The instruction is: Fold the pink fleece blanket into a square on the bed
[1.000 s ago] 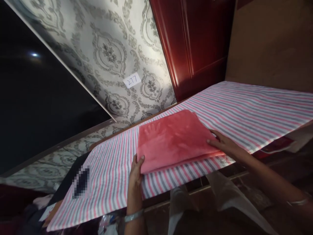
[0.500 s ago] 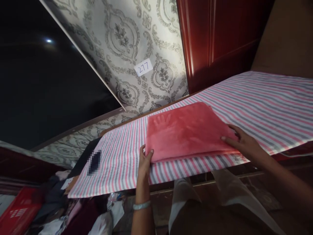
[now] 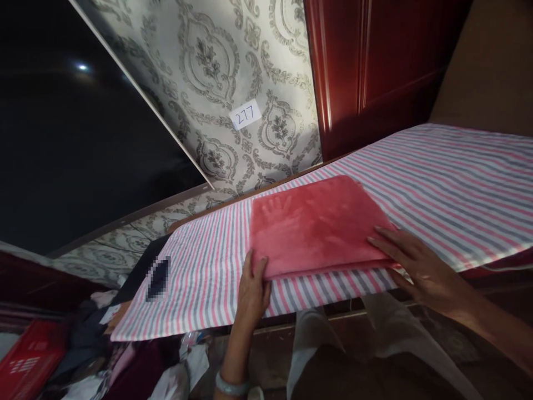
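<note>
A folded pink plush blanket (image 3: 316, 228) lies flat on a pink, grey and white striped cloth (image 3: 204, 266). My left hand (image 3: 253, 291) is at its near left corner, with fingers apart, touching the left and front edges. At the near right corner, my right hand (image 3: 412, 264) rests stretched fingers on top of the blanket, while its thumb is down by the front edge. Faint hand-shaped marks show in the pile on top.
A wall with a paper label (image 3: 245, 114) stands behind the cloth, beside a large dark screen (image 3: 91, 133) and a red-brown wooden door (image 3: 375, 61). A dark blurred object (image 3: 158, 279) sits at the left. Clothes and a red box (image 3: 31, 355) are at lower left.
My left hand has turned from holding the corner's side to fingers pointing up at it. My right hand has slid nearer, its fingers now flatter on top and its thumb lower.
</note>
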`<action>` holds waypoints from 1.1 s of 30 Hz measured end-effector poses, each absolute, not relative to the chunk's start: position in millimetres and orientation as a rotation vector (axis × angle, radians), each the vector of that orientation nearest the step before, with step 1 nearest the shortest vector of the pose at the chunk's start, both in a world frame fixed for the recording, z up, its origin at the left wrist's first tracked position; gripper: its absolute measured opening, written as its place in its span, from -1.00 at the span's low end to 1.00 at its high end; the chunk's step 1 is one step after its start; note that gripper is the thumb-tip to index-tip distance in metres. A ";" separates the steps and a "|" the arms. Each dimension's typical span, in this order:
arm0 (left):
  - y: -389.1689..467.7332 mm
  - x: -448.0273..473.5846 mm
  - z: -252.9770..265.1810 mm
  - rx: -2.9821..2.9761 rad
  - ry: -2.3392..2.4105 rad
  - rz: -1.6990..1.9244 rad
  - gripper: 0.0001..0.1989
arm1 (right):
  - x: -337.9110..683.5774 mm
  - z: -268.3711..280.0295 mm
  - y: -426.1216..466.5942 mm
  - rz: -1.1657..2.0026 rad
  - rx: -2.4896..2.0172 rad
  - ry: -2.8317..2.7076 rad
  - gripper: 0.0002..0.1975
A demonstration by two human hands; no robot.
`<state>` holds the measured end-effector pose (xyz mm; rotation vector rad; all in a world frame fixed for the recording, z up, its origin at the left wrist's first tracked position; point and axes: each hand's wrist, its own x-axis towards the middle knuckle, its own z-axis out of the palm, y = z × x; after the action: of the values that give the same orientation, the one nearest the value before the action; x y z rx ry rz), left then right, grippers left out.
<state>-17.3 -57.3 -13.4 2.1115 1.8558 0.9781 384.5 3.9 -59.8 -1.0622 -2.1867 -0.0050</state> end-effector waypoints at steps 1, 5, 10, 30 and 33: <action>-53.4 -17.3 -14.0 2.132 1.877 0.948 -0.46 | 384.8 -60.8 5.1 0.010 -1.076 -2.176 -0.36; -40.4 -15.7 -15.3 2.053 1.905 0.987 -0.42 | 383.3 -63.2 9.2 0.020 -1.133 -2.129 -0.35; -37.3 -15.0 -14.5 1.984 1.890 1.097 -0.49 | 376.3 -65.6 16.1 -0.088 -1.170 -2.041 -0.43; 89.8 -51.1 218.1 1.739 1.470 1.615 -0.72 | 375.8 195.7 146.4 0.394 -1.288 -1.808 -0.45; 117.2 -47.2 171.1 1.476 1.751 1.398 -0.82 | 359.8 150.5 189.0 0.574 -1.399 -1.862 -0.56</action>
<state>-47.2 117.2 171.1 1.4758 1.7515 1.3980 359.8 189.0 150.5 -1.3993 -1.8620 0.5740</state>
